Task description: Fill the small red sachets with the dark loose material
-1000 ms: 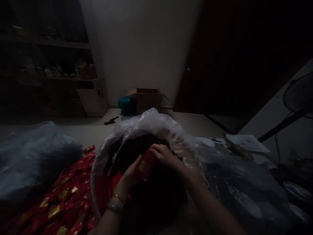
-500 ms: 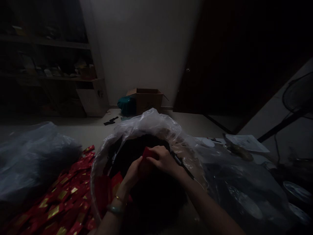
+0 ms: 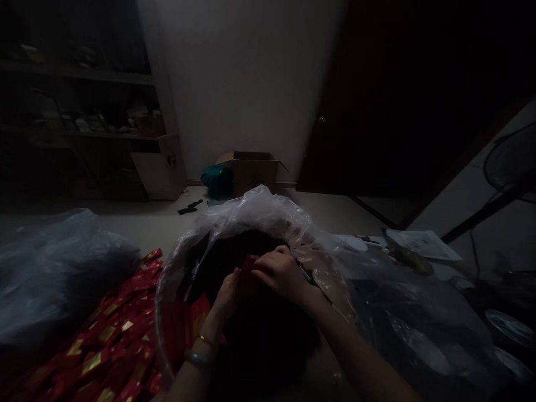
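Packet point(image 3: 246, 274) sits pinched between the fingers of my left hand point(image 3: 226, 294) and my right hand point(image 3: 277, 271), which are close together over the dark heap point(image 3: 247, 240), inside the edges of the plastic-lined tub point(image 3: 160, 296). Ahead of my fingers a stretch of the heap leaves room before the far rim, but on my left other red packets point(image 3: 200, 312) narrow the space by the wall, and a thin rod point(image 3: 307, 273) shows just beside my right wrist. Outside, the pile point(image 3: 121, 321) crowds the left edge, while floor point(image 3: 330, 209) opens past the far rim.
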Demonstrator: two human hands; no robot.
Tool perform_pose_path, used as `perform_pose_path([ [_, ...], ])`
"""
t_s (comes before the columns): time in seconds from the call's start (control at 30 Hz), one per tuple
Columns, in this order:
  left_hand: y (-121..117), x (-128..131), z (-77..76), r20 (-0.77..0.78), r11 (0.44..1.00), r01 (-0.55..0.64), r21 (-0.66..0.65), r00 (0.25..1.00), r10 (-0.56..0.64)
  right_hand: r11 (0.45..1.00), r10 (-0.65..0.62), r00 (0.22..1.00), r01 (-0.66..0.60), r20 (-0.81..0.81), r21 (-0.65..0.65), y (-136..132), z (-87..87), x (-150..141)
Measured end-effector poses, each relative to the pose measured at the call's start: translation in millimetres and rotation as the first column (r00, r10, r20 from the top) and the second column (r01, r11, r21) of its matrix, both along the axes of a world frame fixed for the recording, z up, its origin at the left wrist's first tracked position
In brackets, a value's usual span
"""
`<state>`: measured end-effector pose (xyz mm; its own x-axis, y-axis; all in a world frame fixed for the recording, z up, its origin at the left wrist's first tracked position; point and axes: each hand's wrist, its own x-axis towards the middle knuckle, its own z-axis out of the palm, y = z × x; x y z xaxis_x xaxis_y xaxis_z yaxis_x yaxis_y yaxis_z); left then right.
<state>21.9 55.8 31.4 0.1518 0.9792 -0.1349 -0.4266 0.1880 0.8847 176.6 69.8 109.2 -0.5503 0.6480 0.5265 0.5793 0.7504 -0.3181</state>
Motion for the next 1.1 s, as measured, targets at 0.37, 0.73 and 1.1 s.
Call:
perform_pose_path([
  [0.37, 0.8, 1.9, -0.5, -0.231, 0.994, -0.002, 0.109, 0.973, 0.028, 0.975, -0.127, 0.954, 0.069, -0.272, -0.213, 7.1, -16.5, -0.3],
  [0.73, -3.6, 5.7, 8.1, -0.316, 0.973, -0.033, 0.229, 0.943, 0.107, 0.780, -0.405, 0.804, 0.056, -0.435, -0.623, -8.3, -39.7, 3.0],
  [1.1, -3.1, 3.1, 9.2, -0.224, 0.993, -0.116, 0.031, 0.967, 0.120, 0.606, -0.458, 0.775, -0.085, -0.434, -0.791, -1.4, -45.0, 7.7],
])
